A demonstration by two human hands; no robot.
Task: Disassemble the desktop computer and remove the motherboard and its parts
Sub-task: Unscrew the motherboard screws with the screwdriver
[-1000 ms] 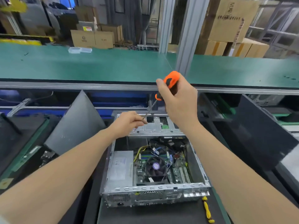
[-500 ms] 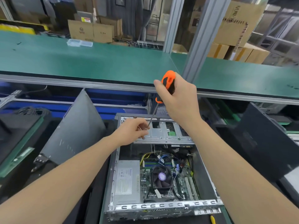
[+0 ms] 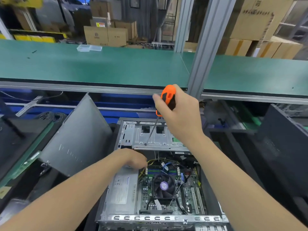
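Scanning from the left: the grey side panel (image 3: 78,135) leans beside the desktop computer (image 3: 166,218), already off. The left hand (image 3: 131,160) dips inside at the far end of the power supply (image 3: 121,194), fingertips down by the yellow cables; whether they pinch anything, I cannot tell. The motherboard (image 3: 146,195) lies seated on the case floor, with the fan (image 3: 164,185) on top and its cables plugged in. Beyond it the drive cage (image 3: 155,135) spans the far end (the obstacle being cleared, I'd say). The screwdriver (image 3: 167,99) has its tip on the cage's near edge, and the right hand (image 3: 180,114) is clenched round the orange handle. Next up, I judge: seat the tip squarely, back the screw out, and free the cage.
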